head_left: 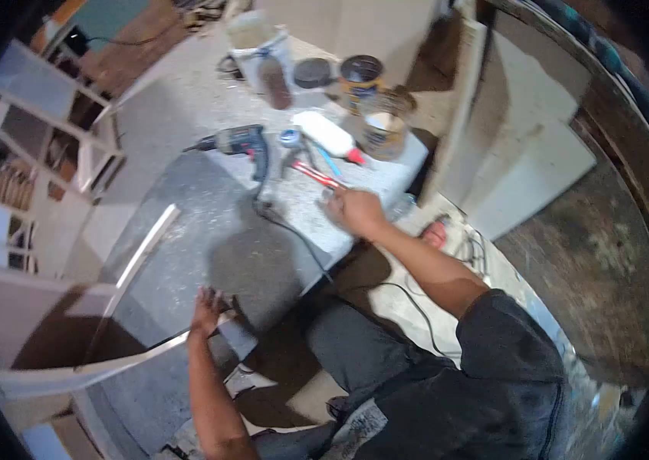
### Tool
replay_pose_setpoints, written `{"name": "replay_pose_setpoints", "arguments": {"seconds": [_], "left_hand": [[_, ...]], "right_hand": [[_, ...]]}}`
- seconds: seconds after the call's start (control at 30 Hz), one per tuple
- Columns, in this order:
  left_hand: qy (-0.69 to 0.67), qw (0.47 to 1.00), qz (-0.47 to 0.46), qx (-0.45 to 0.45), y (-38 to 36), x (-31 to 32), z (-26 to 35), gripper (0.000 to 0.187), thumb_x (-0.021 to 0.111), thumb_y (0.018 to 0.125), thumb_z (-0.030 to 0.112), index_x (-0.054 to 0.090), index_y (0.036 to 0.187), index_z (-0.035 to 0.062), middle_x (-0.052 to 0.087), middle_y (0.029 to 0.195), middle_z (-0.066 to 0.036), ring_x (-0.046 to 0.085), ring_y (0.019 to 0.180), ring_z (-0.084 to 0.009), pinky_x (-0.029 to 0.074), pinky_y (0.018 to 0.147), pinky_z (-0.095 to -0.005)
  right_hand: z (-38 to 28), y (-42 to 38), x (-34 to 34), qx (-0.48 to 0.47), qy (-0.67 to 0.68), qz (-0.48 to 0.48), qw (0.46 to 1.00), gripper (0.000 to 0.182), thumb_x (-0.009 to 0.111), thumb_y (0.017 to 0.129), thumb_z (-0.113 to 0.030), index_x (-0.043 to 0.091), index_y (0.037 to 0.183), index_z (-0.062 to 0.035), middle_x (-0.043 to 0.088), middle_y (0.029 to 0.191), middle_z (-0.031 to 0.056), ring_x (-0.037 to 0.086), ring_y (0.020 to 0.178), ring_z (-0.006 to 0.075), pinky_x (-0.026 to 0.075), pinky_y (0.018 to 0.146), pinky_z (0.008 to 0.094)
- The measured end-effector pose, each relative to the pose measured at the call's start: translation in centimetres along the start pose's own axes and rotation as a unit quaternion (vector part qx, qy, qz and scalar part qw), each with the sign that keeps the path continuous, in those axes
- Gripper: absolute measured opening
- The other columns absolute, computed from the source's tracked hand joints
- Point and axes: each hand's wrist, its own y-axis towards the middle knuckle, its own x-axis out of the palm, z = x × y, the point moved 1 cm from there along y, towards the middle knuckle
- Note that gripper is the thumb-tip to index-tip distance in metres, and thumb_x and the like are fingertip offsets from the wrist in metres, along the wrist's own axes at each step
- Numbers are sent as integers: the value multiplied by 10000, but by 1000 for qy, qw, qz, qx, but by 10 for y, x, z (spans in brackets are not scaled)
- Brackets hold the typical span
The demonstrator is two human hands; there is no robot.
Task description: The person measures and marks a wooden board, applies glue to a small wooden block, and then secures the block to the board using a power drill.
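Observation:
My right hand (356,211) is closed around the end of a claw hammer (317,174) with a red and white handle. The hammer's head points away from me, toward the cordless-looking drill's cable side of the table. At the near edge of the grey work surface, my left hand (207,313) rests with its fingers stretched out and slightly apart, beside a pale strip (167,343). Close to the hammer lie a white bottle with a red cap (326,135), a thin blue stick (326,159) and a small blue-and-white round item (289,137).
A corded drill (236,141) lies on the table, its cable (294,232) running over the near edge. Cans (360,77), a clear jar (384,130) and a white bucket (263,65) stand behind. White framing (140,257) is at left; boards (524,176) lean at right.

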Motion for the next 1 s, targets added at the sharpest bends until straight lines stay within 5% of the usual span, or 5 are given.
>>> {"name": "replay_pose_setpoints", "arguments": {"seconds": [0.3,0.43,0.5,0.57,1.0], "left_hand": [[-146,976,53,-152,0,-3,19,748,368,960,528,199,1468,5,58,1554,-196,42,1429,-389,104,1168,-416],[-144,981,42,-127,7,11,-3,741,385,955,518,218,1465,6,65,1553,-199,53,1434,-369,98,1169,-408],[-186,974,66,-111,-1,2,9,776,402,943,538,263,1432,-49,125,1535,-234,85,1435,-352,104,1169,-400],[-198,970,61,-127,-5,-5,21,820,394,932,579,263,1427,-62,129,1528,-250,83,1438,-333,103,1170,-388],[-98,973,16,-207,-14,-32,61,954,335,886,693,97,1476,-18,28,1539,-246,50,1416,-428,150,1158,-457]], "right_hand": [[192,-205,80,316,157,81,932,378,640,839,-367,564,1072,-79,613,1005,208,609,914,381,484,774,464],[220,-196,96,285,-5,137,949,543,698,779,-371,496,1149,-28,577,1009,210,588,926,399,486,775,472],[231,-184,107,377,-55,2,925,619,744,720,-383,514,1171,-27,561,1074,194,577,974,356,477,818,460],[284,-189,164,313,-120,-57,941,692,753,684,-372,500,1267,-99,535,1206,171,532,1104,341,462,919,431],[245,-152,152,444,-216,-144,858,1294,825,599,-384,-114,1486,-310,381,1267,245,508,1111,385,461,930,470]]}}
